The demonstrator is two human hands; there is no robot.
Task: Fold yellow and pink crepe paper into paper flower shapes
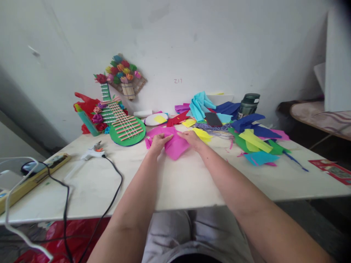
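Note:
A sheet of pink crepe paper (177,149) is stretched between my two hands, just above the middle of the table. My left hand (161,141) pinches its left part between thumb and fingers. On the other side, my right hand (192,138) pinches its right upper edge. More pink paper lies behind and to the left of my left hand, close to a green guitar-shaped craft (127,130) with stick rows and strings. Yellow paper (202,135) lies right behind my right hand.
A glue gun (93,152) with a black cord lies at left, near a power strip (35,180). Coloured paper pieces (255,140), a phone (213,119) and a dark jar (248,105) occupy the right and back. A flower craft (127,78) hangs on the wall.

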